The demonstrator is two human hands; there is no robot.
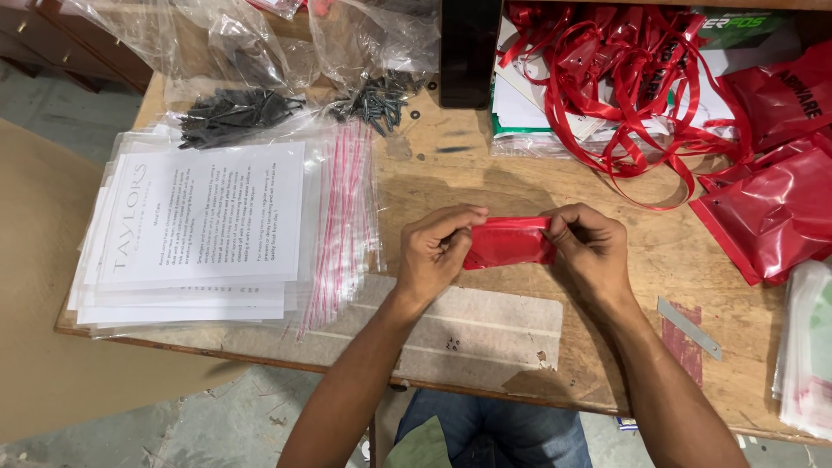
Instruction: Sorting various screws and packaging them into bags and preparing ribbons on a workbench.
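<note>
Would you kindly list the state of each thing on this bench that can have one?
red pouch: held up at both ends, above the table
left hand: pinching the pouch
right hand: pinching the pouch
printed sheets in clear bags: stacked flat
black screws: loose pile
red ribbons: tangled
blade: lying flat
</note>
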